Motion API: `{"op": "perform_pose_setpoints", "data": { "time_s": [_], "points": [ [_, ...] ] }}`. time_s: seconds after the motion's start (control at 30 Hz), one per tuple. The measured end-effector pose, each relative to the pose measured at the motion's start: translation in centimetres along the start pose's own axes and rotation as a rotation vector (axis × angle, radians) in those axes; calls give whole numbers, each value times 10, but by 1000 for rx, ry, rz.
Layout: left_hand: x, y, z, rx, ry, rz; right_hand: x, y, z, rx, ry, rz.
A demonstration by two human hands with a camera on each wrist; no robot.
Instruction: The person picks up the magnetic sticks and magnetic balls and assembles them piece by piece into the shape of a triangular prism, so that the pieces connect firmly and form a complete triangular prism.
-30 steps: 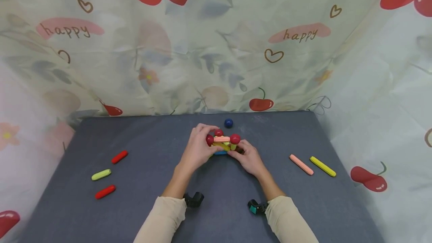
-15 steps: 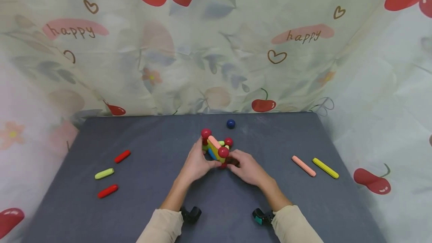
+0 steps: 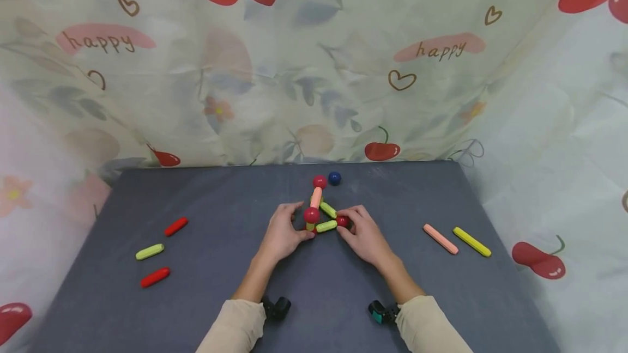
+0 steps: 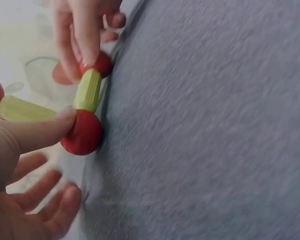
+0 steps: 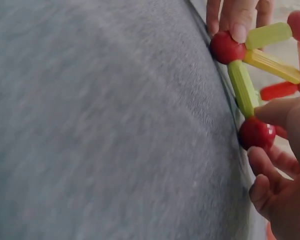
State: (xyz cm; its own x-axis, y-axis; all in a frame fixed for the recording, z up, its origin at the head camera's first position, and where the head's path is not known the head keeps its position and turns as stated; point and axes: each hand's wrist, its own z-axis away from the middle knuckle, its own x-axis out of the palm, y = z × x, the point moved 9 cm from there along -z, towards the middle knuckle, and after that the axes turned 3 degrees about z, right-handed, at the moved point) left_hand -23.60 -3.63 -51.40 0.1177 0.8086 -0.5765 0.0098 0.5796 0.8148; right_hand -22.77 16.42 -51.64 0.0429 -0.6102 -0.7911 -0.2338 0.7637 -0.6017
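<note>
Ball-and-stick frame point(image 3: 327, 210), one: red balls point(image 3: 311, 215) joined by green, pink and yellow sticks point(image 5: 272, 66); on the gray table point(image 3: 319, 298), between the hands, toward the far edge. Right hand point(image 3: 364, 236): pinching the frame's right corner ball point(image 3: 343, 221). Left hand point(image 3: 283, 235): thumb touching the near left ball point(image 4: 84, 135), other fingers loose, apart from it. Blue ball point(image 3: 334, 178), one: just beside the frame's far ball point(image 3: 320, 181). Loose, at left: red sticks point(image 3: 155, 277), two; light green stick point(image 3: 149, 251), one. Loose, at right: pink stick point(image 3: 440, 239); yellow stick point(image 3: 471, 241).

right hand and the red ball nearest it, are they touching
Touching: the right wrist view shows the right hand pinching the red ball from two sides.
</note>
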Motion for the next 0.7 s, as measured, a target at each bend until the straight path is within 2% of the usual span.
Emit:
{"op": "perform_pose_setpoints", "data": {
  "time_s": [0.1, 0.23, 0.3, 0.4, 0.5, 0.57, 0.63, 0.7],
  "points": [
    [-8, 0, 0, 12, 51, -10, -2, 1, 6, -10, -3, -20],
    [-16, 1, 0, 6, 135, -3, 4, 2, 11, -35, -105, -119],
    [-16, 1, -1, 0, 171, 9, 5, 5, 10, -11, -143, -198],
    [-10, 2, -5, 5, 182, 38, -3, 15, 3, 69, -78, -251],
    [-3, 4, -9, 21, 168, 72, -12, 24, -6, 124, 19, -184],
    [0, 5, -10, 29, 163, 84, -12, 26, -12, 120, 28, -105],
    [-4, 7, -10, 37, 164, 90, -9, 26, -17, 91, 10, -54],
    [-16, 7, -8, 53, 171, 103, -9, 26, -20, 65, 19, -28]
  ]
}}
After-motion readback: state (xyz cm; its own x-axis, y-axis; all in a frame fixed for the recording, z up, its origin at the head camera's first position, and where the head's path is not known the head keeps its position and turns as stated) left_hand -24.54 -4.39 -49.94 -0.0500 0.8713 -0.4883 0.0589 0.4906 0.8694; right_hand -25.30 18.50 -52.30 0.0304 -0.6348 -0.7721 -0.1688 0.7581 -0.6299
